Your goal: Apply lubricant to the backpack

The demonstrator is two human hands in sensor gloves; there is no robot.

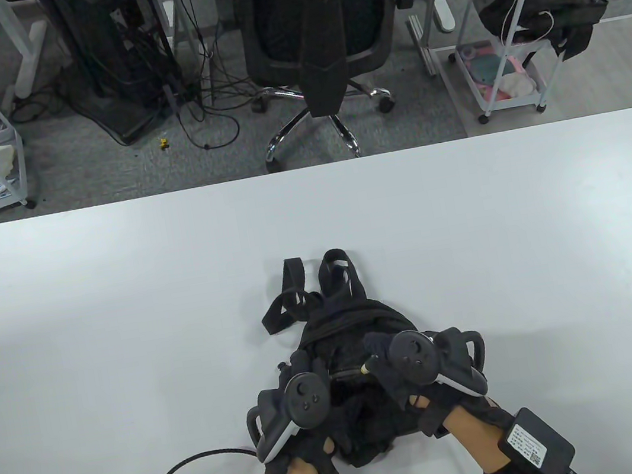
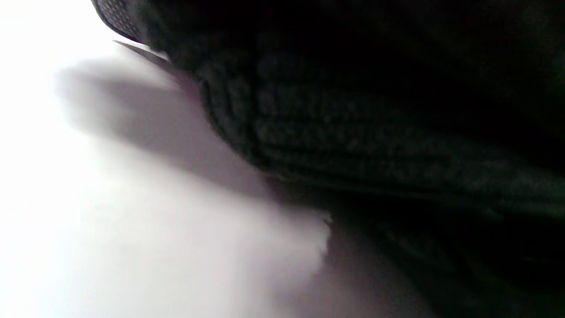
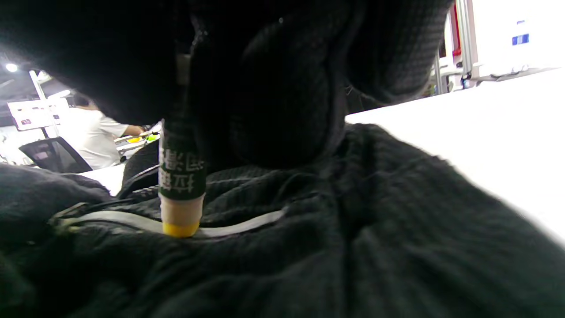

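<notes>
White table (image 1: 121,292): right hand (image 1: 414,362) grips white-lettered lubricant stick (image 3: 181,185); left hand's (image 1: 300,401) grip unclear.

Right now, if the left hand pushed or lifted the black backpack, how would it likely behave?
Probably floppy: the backpack lies slumped and creased on the table, its straps sprawled loosely. It would likely bunch or sag rather than slide or lift as one piece. It looks nearly empty, so probably light. The left hand rests on it.
</notes>
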